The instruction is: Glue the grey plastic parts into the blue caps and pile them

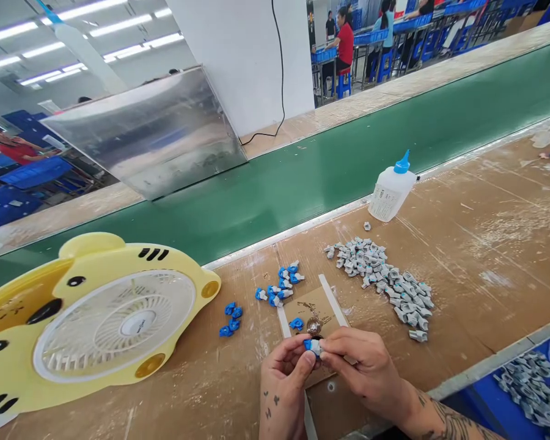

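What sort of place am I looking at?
Probably a factory floor: a green strip like a conveyor runs along the bench, grey parts lie heaped nearby, and people sit on stools beyond.

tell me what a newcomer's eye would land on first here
Probably the big yellow animal-faced fan at the left of the brown worktop. Next, perhaps, the heap of small grey parts right of centre, with a blue-capped squeeze bottle beyond it. At bottom centre, the left grip and right grip hold a blue-and-grey piece.
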### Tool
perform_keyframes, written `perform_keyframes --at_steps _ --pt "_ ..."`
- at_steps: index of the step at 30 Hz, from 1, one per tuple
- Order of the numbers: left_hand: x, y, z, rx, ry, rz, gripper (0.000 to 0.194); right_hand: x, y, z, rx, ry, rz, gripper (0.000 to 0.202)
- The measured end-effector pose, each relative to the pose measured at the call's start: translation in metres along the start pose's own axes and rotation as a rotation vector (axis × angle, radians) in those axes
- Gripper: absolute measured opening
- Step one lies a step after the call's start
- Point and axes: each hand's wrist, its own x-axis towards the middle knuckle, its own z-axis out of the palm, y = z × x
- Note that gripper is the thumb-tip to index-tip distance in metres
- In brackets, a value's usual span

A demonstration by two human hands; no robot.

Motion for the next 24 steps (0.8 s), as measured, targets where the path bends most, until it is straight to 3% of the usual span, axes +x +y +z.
perform_keyframes --at_steps 5,8,12,17,21,24 --pt "0.001 0.01 0.0 0.145 -0.041 0.004 0.035 0.006 0.007 -0.008 -0.007 -0.18 0.038 0.03" --pt "0.011 0.027 -0.012 0.291 0.004 0.089 0.034 0.004 0.014 -0.019 -0.047 -0.282 0.075 0.029" --pt "0.043 0.05 -0.039 0.569 0.195 0.242 0.031 0.0 0.022 -0.039 -0.136 -0.342 0.147 0.028" --pt "0.083 0.053 -0.045 0.68 0.21 0.283 0.03 0.0 0.029 -0.063 -0.297 -0.374 0.146 0.023" --pt "0.08 0.051 -0.048 0.737 0.264 0.36 0.034 0.012 0.043 -0.086 -0.606 -0.332 0.041 0.025" --pt "0.07 0.058 -0.071 0.882 0.375 0.475 0.033 0.025 0.057 -0.099 -0.878 -0.401 -0.063 0.029"
